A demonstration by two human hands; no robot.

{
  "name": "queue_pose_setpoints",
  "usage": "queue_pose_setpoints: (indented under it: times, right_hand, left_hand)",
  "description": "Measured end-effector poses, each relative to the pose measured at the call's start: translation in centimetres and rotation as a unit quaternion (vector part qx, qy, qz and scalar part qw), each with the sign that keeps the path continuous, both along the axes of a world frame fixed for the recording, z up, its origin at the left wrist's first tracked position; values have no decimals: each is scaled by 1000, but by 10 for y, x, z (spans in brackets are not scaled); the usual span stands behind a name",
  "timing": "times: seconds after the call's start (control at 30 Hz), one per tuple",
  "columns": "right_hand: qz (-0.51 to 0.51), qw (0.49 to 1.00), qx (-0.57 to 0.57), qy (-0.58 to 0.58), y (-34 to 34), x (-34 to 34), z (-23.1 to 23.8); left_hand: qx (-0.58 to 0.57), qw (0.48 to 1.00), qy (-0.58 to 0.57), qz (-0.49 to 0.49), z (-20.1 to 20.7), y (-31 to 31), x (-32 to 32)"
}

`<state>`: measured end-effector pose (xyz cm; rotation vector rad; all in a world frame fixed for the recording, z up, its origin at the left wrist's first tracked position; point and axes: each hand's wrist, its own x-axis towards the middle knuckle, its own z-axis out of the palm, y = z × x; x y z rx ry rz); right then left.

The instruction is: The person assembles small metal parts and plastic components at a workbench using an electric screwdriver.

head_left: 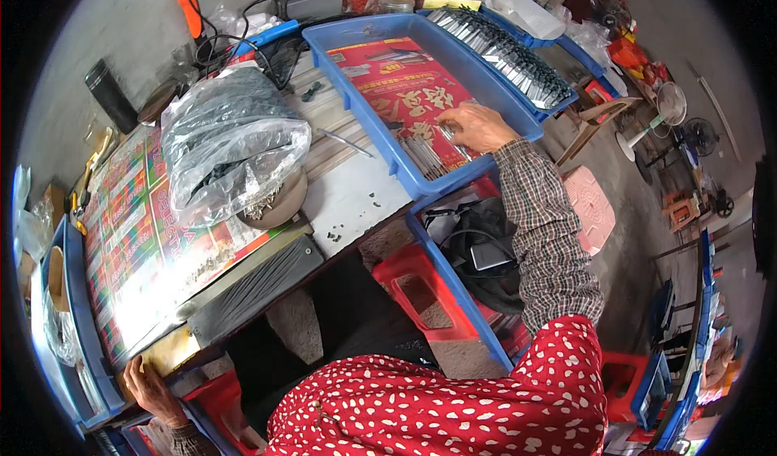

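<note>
My right hand [479, 127] reaches into a blue plastic tray [356, 104], fingers closed around slim silvery pieces whose exact kind I cannot make out. Beneath it, a row of similar thin metal pieces [422, 156] lies at the tray's near end, on a red printed sheet [396, 72]. At the lower left, my left hand [154, 391] rests against the workbench corner, fingers apart and nothing visible in them. A clear plastic bag [235, 140] of dark small parts sits on the bench, partly over a round bowl [283, 205] holding small metal bits.
Behind stands another blue tray [558, 104] packed with dark-ended metal pieces. A thin metal rod [344, 142] lies on the bench beside dark crumbs. Below are a blue crate [461, 282] with a black bag and a red stool [421, 286]. A black cylinder [111, 96] stands at far left.
</note>
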<state>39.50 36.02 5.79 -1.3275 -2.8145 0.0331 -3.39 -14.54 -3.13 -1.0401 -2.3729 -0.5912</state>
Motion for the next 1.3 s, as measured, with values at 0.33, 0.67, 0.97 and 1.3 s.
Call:
queue_pose_setpoints:
  times: [0.33,0.67,0.97,1.3]
  right_hand:
    - [37,999,-29,24,1,-28,0]
    - [30,996,-57,58,30,6,-22]
    - [47,980,-132,143,39,-4,-34]
    - [97,990,23,102,38,5,-43]
  left_hand:
    - [45,998,-32,-15,37,-5,25]
    - [52,987,143,-54,70,-33,6]
    - [-21,983,75,165,100,-101,-102]
    - [-159,972,-129,119,87,-116,-191]
